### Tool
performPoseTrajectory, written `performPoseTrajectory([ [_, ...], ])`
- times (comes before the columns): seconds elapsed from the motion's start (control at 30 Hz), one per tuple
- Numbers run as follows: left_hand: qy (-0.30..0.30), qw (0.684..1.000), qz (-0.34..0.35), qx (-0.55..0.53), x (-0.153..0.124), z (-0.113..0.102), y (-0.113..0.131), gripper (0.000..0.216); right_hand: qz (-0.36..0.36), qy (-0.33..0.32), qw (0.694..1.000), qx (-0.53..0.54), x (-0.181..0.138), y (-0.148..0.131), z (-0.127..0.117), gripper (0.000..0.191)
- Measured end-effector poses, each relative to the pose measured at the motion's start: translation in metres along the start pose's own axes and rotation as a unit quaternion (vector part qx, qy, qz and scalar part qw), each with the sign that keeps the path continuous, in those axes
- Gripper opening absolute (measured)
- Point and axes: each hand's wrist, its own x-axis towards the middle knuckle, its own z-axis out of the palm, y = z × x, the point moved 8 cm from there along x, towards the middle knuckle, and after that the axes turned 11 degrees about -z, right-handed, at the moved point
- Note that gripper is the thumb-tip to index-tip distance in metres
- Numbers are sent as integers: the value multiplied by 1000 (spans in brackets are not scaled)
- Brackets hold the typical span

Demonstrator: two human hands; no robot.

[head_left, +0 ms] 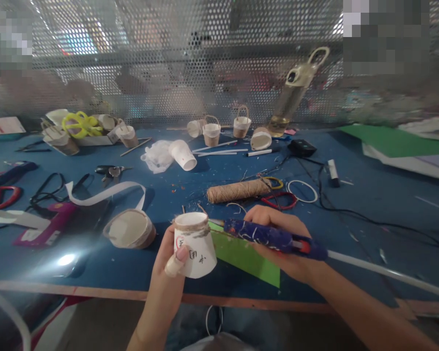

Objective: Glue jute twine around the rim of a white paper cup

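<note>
My left hand [166, 278] holds a small white paper cup [195, 246] upside down, thumb on its side, with jute twine wound around its top end. My right hand [281, 243] grips a blue glue gun [274, 238] lying sideways, its nozzle touching the twine band on the cup. A white glue stick [384, 273] pokes out of the gun's back toward the right. Both hands hover over the near edge of the blue table [369, 195], above a green sheet of paper [249, 256].
A jute twine spool [237, 190] lies just beyond my hands. A twine-wrapped cup [131, 229] lies on its side at left. Scissors [111, 171], red scissors [3, 195], several small cup baskets [241, 126], a bottle [292, 95] and a black cable [351, 210] surround the work spot.
</note>
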Motion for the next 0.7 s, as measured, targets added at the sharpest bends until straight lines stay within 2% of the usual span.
performPoseTrajectory([
  [0.4, 28, 998, 36, 38, -1, -4, 3, 37, -2, -50, 997, -59, -2, -2, 2, 30],
  [0.7, 68, 992, 71, 76, -2, -13, 3, 46, -21, -64, 994, -81, -3, -2, 2, 31],
])
